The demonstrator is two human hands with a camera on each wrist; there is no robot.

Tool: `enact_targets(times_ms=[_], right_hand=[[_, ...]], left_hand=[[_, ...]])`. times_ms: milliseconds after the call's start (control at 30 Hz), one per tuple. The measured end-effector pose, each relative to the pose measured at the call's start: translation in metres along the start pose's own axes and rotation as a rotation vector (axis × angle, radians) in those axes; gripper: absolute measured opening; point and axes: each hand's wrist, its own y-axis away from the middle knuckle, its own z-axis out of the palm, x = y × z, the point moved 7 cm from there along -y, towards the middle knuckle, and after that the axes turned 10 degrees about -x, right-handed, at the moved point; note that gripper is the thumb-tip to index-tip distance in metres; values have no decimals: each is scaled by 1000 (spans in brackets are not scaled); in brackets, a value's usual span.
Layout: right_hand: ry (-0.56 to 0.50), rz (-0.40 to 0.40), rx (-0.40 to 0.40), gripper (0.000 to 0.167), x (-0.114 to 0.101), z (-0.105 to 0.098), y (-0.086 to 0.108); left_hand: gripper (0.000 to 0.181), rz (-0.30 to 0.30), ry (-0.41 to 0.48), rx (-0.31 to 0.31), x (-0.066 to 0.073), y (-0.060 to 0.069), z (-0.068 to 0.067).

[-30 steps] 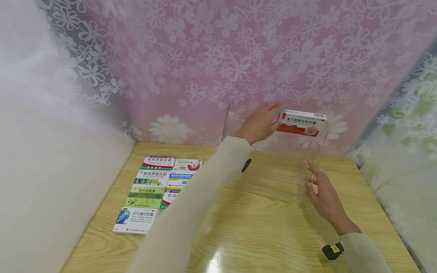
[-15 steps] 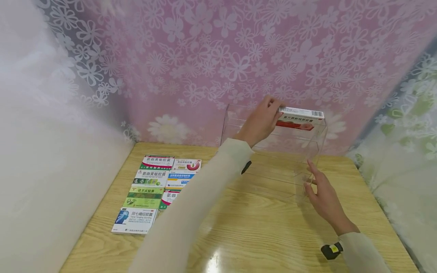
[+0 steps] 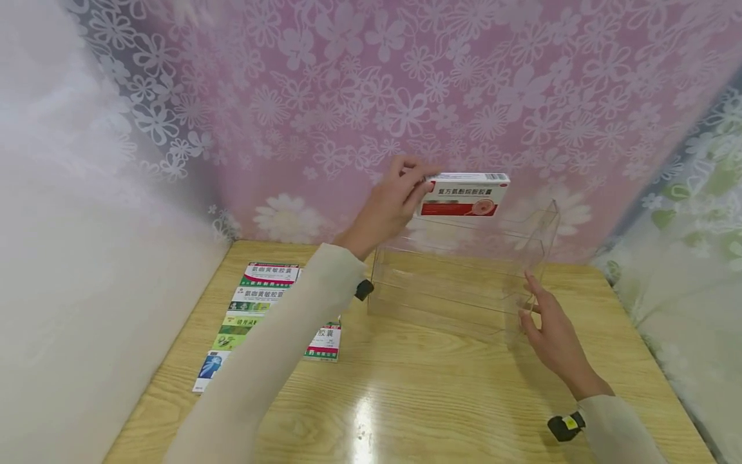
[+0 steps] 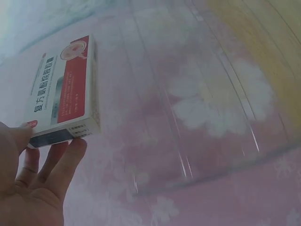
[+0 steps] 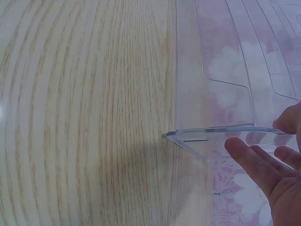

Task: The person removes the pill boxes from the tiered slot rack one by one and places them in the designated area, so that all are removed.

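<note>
My left hand (image 3: 385, 203) pinches a white and red medicine box (image 3: 460, 196) by its left end, above the top of a clear acrylic tiered rack (image 3: 458, 283). In the left wrist view the thumb lies on the printed face of the box (image 4: 66, 84), with fingers behind it. The box hangs apart from the rack tiers, its long side level. My right hand (image 3: 551, 335) holds the right side panel of the rack low down; in the right wrist view the fingers (image 5: 254, 165) and thumb lie at either side of the panel edge.
Several flat medicine boxes (image 3: 269, 274) lie in rows on the wooden table (image 3: 417, 399) at left, partly hidden by my left sleeve. Behind the rack hangs a pink floral cloth (image 3: 348, 96). White and floral walls close in both sides.
The medicine box in my left hand has moved left and up, away from the rack's top right end. My right hand stays at the rack's side.
</note>
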Motion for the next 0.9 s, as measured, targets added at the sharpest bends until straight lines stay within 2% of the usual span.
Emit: enact_targets(times_ms=[200, 367, 433, 633, 767, 900], right_hand=[[5, 3, 0, 89, 0, -1, 0], [6, 8, -10, 89, 0, 0, 1], [5, 10, -12, 89, 0, 0, 1], [-8, 29, -24, 90, 0, -2, 0], [-19, 29, -28, 90, 1, -2, 0], [-25, 19, -24, 89, 1, 0, 0]], left_hand=[[40, -109, 102, -19, -27, 45, -35], [39, -224, 171, -69, -53, 95, -56], [38, -267, 155, -88, -66, 116, -62], [39, -374, 146, -142, -100, 174, -68], [40, -444, 133, -179, -112, 210, -68], [40, -478, 183, -183, -121, 242, -67]])
